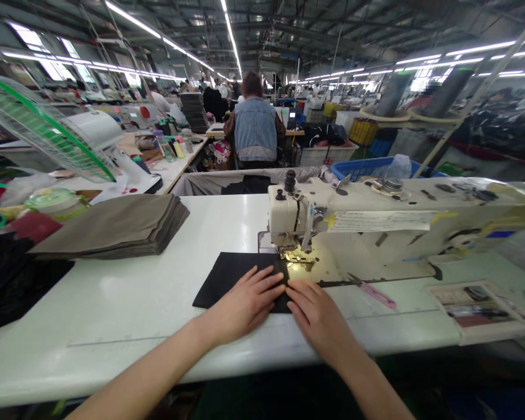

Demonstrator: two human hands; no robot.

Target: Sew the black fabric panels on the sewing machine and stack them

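A flat black fabric piece (pixel 227 277) lies on the white table, its right edge at the presser foot of the sewing machine (pixel 291 216). My left hand (pixel 251 297) rests flat on the fabric with its fingers stretched toward the needle area. On the right edge of the piece lie the fingertips of my right hand (pixel 317 315), fingers extended and close to the left fingertips. Both hands are open and press from above. A lamp lights the metal needle plate (pixel 301 258) just beyond them. The needle tip is too small to make out.
Pink-handled thread snips (pixel 371 290) lie right of my hands, near a shallow tray (pixel 481 309) of small items. A stack of grey-brown fabric (pixel 118 227) sits at the left, before a tilted fan (pixel 48 128). Behind the table, a person in a denim vest (pixel 256 128) sits facing away.
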